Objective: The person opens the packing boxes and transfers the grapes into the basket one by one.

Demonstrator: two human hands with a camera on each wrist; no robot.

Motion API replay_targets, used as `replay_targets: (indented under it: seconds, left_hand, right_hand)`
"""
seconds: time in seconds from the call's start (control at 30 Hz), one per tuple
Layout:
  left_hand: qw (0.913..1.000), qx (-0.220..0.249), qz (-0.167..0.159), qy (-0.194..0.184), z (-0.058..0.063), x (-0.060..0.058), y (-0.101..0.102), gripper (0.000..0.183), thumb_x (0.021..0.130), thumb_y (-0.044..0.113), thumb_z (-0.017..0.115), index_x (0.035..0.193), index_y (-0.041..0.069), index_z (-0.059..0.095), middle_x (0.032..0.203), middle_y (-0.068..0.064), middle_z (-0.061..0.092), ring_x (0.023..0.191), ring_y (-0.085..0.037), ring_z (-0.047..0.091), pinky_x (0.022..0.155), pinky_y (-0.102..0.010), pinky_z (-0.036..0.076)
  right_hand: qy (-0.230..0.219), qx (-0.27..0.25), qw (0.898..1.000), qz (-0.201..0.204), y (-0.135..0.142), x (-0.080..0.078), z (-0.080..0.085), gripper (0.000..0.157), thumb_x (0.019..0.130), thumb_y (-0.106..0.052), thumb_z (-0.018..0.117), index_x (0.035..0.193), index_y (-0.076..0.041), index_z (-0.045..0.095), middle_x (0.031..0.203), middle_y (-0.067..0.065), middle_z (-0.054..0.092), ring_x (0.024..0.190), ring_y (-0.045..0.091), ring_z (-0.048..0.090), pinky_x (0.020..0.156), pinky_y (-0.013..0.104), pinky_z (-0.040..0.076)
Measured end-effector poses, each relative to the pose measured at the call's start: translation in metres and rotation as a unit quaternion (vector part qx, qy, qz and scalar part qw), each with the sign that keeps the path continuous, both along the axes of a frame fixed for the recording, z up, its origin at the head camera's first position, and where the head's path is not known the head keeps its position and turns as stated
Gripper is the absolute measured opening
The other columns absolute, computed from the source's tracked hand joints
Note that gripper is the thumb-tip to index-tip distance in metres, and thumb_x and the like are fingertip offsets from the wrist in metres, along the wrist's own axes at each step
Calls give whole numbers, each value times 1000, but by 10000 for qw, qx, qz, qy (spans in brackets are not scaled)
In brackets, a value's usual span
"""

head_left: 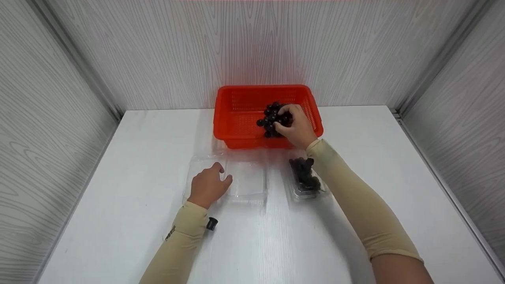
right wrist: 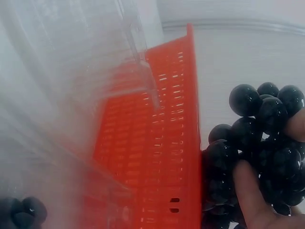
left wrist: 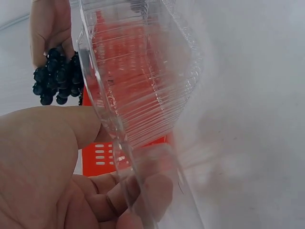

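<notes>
My right hand (head_left: 298, 126) grips a bunch of black grapes (head_left: 271, 116), thumb and fingers dug in among the berries. In the head view the bunch overlaps the inside of a red plastic basket (head_left: 232, 142); the right wrist view shows the grapes (right wrist: 274, 155) beside the basket's slotted wall (right wrist: 157, 124). An open, clear plastic clamshell box (head_left: 247, 179) lies in front of the basket. At its left part, my left hand (head_left: 208, 185) pinches the edge of the box (left wrist: 138, 90) between thumb and fingers, as the left wrist view shows.
A second clear box (head_left: 302, 193) with dark grapes (head_left: 305, 173) in it stands right of the open clamshell, close by the right forearm. Behind the basket rises a wood-grain back wall (head_left: 158, 51). Everything stands on a white table (head_left: 252, 248).
</notes>
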State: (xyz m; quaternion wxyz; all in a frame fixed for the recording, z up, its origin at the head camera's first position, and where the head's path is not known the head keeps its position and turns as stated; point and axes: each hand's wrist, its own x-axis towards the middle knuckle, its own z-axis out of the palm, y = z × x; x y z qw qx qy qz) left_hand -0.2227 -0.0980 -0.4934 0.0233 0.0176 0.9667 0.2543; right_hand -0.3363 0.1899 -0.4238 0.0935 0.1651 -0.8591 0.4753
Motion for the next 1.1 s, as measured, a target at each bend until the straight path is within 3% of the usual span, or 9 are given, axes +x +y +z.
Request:
replay_targets:
  seconds: [0.17,0.4,0.57,0.73,0.93,1.1]
  left_hand:
    - [10000,6,9,-65,0,1,3,37,98,38,66,117,6,65,75,-6,66,72,-27,61,73,-41,58]
    - [10000,-2,-33,-53,-2,1,7,38,98,39,66,118,7,65,73,-5,65,73,-27,62,74,-41,58]
    - [9998,-49,-73,150,-2,-2,7,35,97,36,66,114,5,67,71,-5,65,68,-25,60,68,-41,56]
    - [9997,-134,-68,196,-1,-4,4,35,96,35,67,112,4,68,74,-7,68,69,-25,61,67,-42,55]
    - [9999,-94,100,63,0,-5,1,37,96,37,68,114,5,69,81,-10,71,76,-28,64,75,-44,58]
    - [9998,-77,112,145,1,-4,0,37,97,37,68,114,4,68,78,-10,69,75,-29,65,73,-45,57]
  right_hand:
    - [-240,73,9997,-6,-1,-8,1,34,95,-20,73,124,-10,58,132,9,52,121,22,50,110,43,43]
    - [-390,133,9991,6,1,-12,5,39,99,-23,71,135,-12,62,136,10,55,112,24,57,100,40,51]
    - [-562,-228,9981,133,6,-7,11,44,103,-17,65,146,-15,56,143,8,54,109,32,66,92,44,58]
    - [-509,-423,9968,455,11,14,17,29,103,-17,63,131,-8,61,127,8,62,105,34,66,90,42,59]
    - [92,198,9956,911,17,50,15,19,101,-10,64,118,-2,65,118,14,65,101,24,64,89,38,56]
    - [407,707,9920,967,24,76,4,14,99,-8,65,113,-7,66,111,8,66,97,17,64,87,36,57]
